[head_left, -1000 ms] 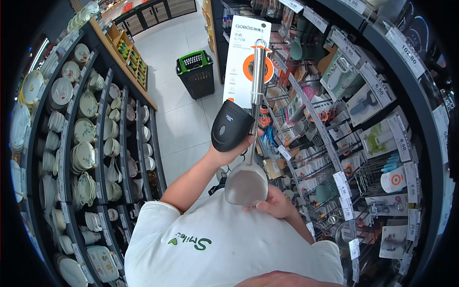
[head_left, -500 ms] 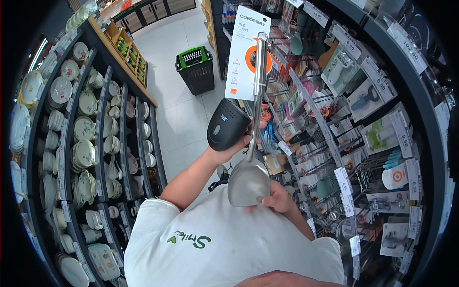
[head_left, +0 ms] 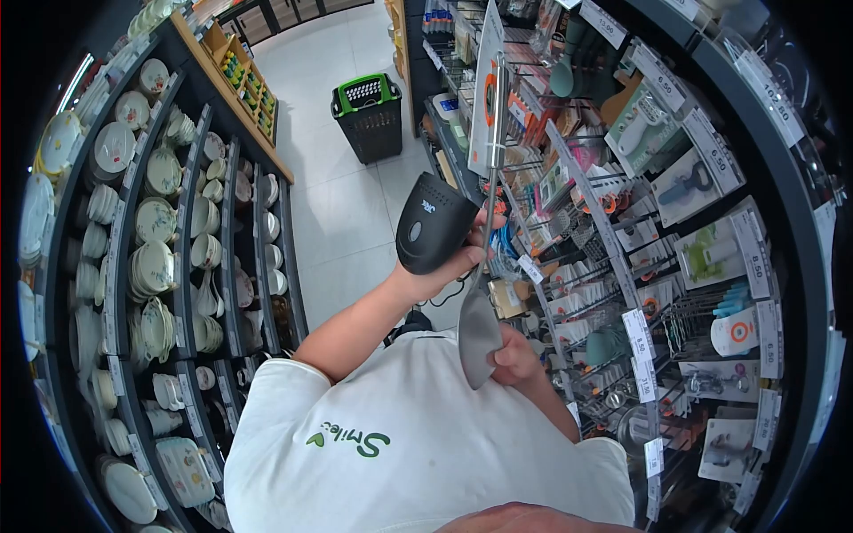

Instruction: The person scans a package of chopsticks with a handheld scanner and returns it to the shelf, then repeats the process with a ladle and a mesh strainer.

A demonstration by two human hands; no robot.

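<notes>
A metal wok spatula (head_left: 481, 324) is held upright before my chest, its blade low and its handle pointing away. Tied to the handle is a white and orange cardboard backing card (head_left: 484, 98), now nearly edge-on. My right hand (head_left: 515, 357) is closed on the blade's edge, thumb on the metal. My left hand (head_left: 455, 266) grips a black handheld barcode scanner (head_left: 434, 224) with a grey oval button. The left fingers also lie against the spatula's shaft, partly hidden behind it.
Shelves of bowls and plates (head_left: 155, 266) line the left side. On the right, racks of hanging kitchen tools (head_left: 640, 133) with price tags stand close to my right arm. A black and green shopping basket (head_left: 369, 124) stands on the tiled aisle floor (head_left: 342, 213) ahead.
The spatula and its card have turned about the handle, from facing me to nearly edge-on. The scanner has moved slightly right. Both hands keep their hold.
</notes>
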